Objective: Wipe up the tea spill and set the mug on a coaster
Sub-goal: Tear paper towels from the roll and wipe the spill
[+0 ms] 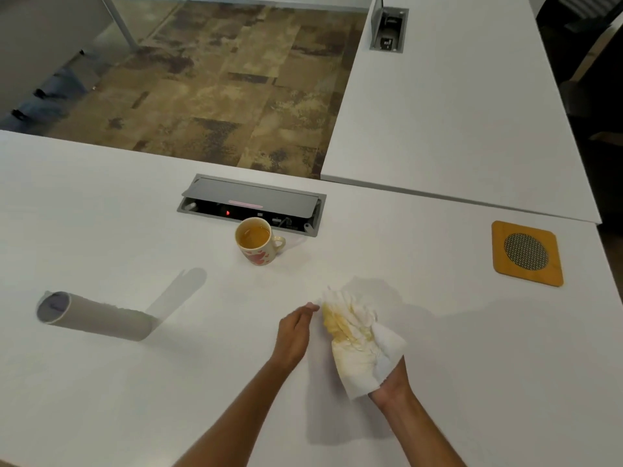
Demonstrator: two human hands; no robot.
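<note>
A cream mug (259, 244) with red hearts stands on the white table, tea inside, handle to the right. A square wooden coaster (526, 253) with a round mesh centre lies at the far right. My right hand (392, 384) grips a crumpled paper towel (357, 335), stained yellow with tea, lifted just above the table. My left hand (294, 333) hovers beside the towel's left edge, fingers apart, holding nothing. No puddle shows on the table surface.
A nearly spent paper towel roll (96, 316) lies on its side at the left. An open cable box (251, 205) with sockets is set into the table just behind the mug. A second white table (455, 112) adjoins at the back right.
</note>
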